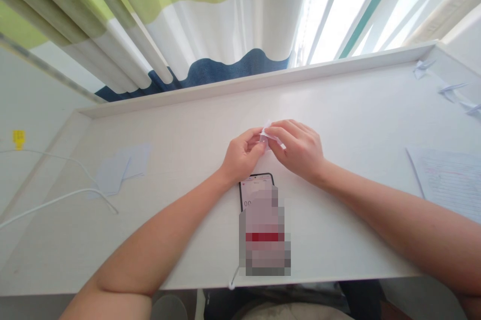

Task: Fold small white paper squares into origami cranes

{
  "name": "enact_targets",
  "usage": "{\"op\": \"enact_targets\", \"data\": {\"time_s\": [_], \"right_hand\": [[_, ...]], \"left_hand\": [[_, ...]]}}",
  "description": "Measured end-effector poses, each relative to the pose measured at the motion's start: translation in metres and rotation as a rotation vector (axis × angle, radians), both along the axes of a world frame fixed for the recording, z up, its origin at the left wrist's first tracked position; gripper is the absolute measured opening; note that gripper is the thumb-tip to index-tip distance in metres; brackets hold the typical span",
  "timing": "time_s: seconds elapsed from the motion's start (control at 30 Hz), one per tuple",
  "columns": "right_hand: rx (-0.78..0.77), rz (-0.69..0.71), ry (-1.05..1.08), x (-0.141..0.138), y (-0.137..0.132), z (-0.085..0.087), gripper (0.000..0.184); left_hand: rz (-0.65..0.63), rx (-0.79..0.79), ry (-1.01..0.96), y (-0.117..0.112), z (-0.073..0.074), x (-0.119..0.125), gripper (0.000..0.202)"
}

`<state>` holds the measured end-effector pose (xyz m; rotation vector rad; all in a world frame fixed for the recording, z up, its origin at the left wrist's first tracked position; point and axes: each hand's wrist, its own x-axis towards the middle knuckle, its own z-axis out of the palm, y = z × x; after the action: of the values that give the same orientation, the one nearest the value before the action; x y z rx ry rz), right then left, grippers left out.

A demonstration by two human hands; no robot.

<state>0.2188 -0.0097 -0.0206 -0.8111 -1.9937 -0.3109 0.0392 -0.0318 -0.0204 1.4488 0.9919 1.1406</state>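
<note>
Over the middle of the white desk, my left hand [243, 155] and my right hand [298, 148] meet, both pinching a small piece of folded white paper [264, 135]. Fingers of both hands cover much of the paper, so its full shape is hidden. Just below my hands a phone [256, 186] lies on the desk with its screen lit; most of it is blurred out by large pixels. At the far right are several small twisted or folded paper pieces [421, 68].
Flat white paper sheets [112, 175] lie at the left beside a white cable [82, 191]. A lined, written sheet [449, 175] rests at the right. A raised rim [263, 80] runs along the desk's back, with curtains [225, 24] behind it. A yellow tag [18, 138] is at the far left.
</note>
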Motion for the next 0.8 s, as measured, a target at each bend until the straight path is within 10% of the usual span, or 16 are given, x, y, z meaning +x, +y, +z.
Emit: {"op": "enact_targets", "data": {"time_s": [0.8], "right_hand": [[-0.093,0.137,0.106,0.0015,0.0008,-0.0046,0.029]], "left_hand": [[-0.079,-0.101,-0.076,0.0096,0.0032,-0.0043,0.049]]}}
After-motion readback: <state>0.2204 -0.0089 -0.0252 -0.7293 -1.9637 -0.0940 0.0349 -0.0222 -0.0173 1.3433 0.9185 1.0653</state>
